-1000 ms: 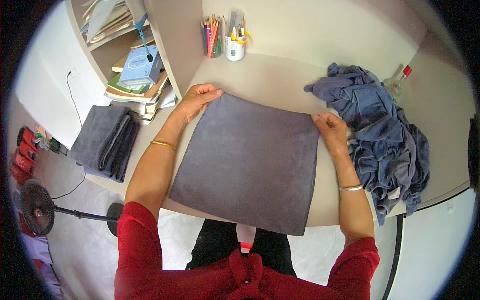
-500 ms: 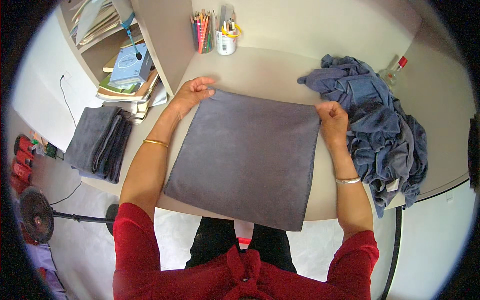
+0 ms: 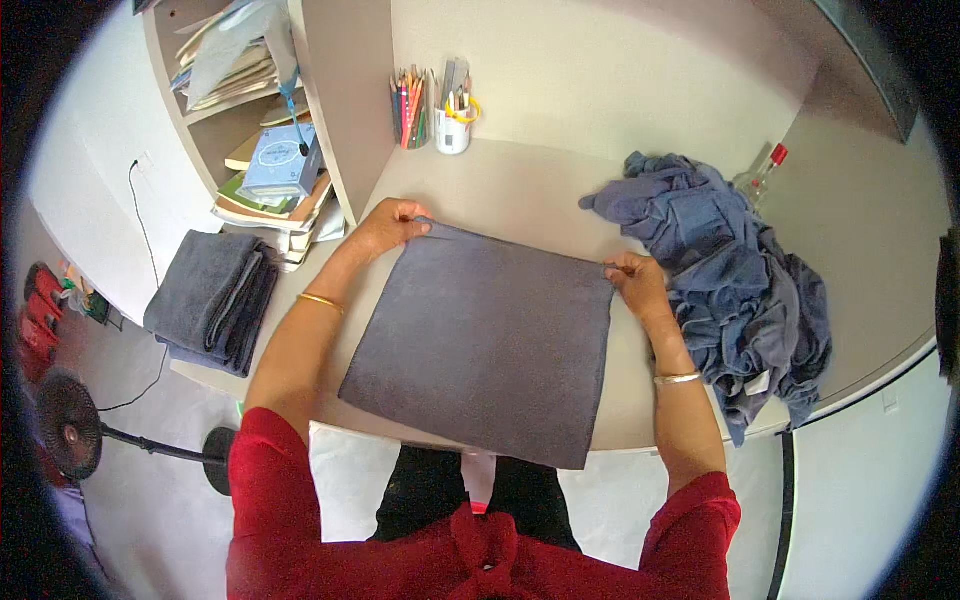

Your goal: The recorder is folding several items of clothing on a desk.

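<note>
At mid-frame, a grey cloth stretched between two corners

On the right of the frame, a heap of crumpled blue-grey cloths crowds that end of the desk, with a red-capped bottle behind it. At the upper left stand some pencils and a white cup, near a shelf with papers and a blue box. Below, at the left, a folded stack of dark grey cloths sits by the desk's edge; a black fan is at the lower left.

The grey cloth spans the gap between the hands, its lower right corner reaching past the desk's front edge. The left hand pinches its upper left corner, thumb against fingers; the right hand, just beside the heap, pinches the upper right corner.
</note>
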A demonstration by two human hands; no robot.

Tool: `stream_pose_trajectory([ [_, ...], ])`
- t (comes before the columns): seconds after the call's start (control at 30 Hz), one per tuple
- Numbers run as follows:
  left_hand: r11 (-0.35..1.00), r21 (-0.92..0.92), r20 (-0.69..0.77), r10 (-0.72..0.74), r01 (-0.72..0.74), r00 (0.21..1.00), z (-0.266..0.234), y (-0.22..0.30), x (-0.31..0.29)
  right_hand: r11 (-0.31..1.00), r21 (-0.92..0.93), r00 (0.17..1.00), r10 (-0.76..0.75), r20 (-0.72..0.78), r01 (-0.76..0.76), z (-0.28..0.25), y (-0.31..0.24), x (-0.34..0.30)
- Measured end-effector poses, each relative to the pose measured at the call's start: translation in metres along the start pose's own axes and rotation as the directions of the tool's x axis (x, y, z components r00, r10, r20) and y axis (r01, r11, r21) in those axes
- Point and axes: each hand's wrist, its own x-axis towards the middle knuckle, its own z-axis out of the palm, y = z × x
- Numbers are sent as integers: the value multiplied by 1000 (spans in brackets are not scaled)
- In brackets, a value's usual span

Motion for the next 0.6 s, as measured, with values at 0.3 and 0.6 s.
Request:
stream_pose_trajectory([
  [0.3, 949, 10, -263, 306, -314, 915, -66, 162, -85, 944, 330, 989, 62, -131, -15, -86, -161, 1],
  [0.6, 879, 145, -356, 475, -454, 805, -93, 191, -122, 952, 233, 957, -139, -253, 200, -115, -225, -11],
])
